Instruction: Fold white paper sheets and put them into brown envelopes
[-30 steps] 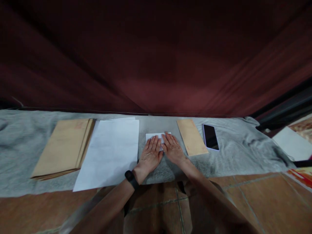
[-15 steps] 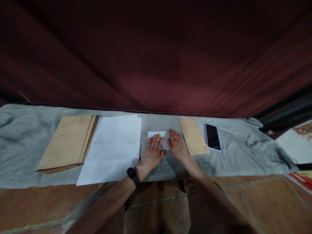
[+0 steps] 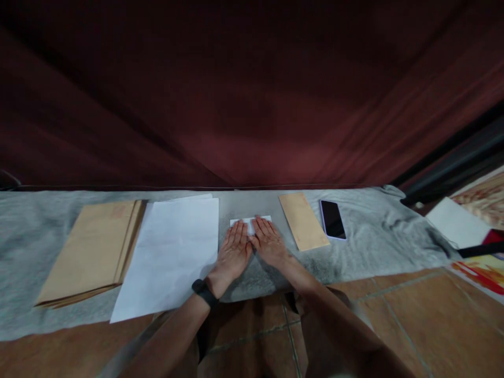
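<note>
Folded white paper [image 3: 251, 221] lies on the grey cloth [image 3: 354, 252], at its middle, mostly covered by both hands. Left hand [image 3: 232, 253], with a black wristband [image 3: 203, 292], and right hand [image 3: 269, 244] lie flat, fingers extended and close together, pressing the paper side by side. Left of them: a white sheet stack [image 3: 173, 252], then brown envelopes [image 3: 88, 249]. Right: a single brown envelope [image 3: 302, 220] and a phone [image 3: 332, 219], screen dark. Behind hangs a dark red curtain [image 3: 252, 105].

dark red curtain [image 3: 252, 105], grey cloth [image 3: 374, 236], tiled floor [image 3: 394, 315]
</note>
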A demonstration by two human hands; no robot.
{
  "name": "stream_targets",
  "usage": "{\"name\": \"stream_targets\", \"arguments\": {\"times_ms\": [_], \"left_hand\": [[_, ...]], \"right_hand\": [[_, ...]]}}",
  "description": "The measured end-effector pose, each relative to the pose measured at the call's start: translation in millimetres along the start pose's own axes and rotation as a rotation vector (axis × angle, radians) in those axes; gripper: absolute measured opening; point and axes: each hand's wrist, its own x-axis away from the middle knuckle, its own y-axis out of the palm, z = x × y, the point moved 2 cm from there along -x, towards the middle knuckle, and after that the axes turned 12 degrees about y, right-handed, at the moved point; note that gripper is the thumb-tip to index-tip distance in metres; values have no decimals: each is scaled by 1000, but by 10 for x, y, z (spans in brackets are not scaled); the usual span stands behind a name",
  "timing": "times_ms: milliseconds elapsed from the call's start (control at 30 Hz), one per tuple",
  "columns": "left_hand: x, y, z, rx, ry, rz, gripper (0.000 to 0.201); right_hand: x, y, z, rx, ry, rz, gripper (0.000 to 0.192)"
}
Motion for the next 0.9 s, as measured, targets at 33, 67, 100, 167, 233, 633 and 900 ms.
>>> {"name": "stream_targets", "arguments": {"times_ms": [33, 67, 100, 167, 233, 633, 900], "left_hand": [[1, 17, -26, 2, -16, 2, 62], [-1, 33, -47, 4, -33, 5, 62], [-4, 49, -61, 5, -49, 11, 64], [-17, 74, -74, 2, -82, 24, 67], [-33, 89, -71, -6, -116, 34, 70], [15, -100, -46, -144, -193, 43, 65], [244, -709, -868, -172, -447, 209, 66]], "right_hand": [[4, 3, 6, 6, 19, 12, 58], [7, 6, 14, 11, 41, 20, 58], [10, 10, 26, 16, 65, 26, 59], [19, 17, 55, 28, 113, 34, 61], [31, 25, 87, 40, 156, 43, 64], [38, 72, 216, 41, 200, 51, 67], [30, 85, 226, 16, 193, 64, 65]]}}
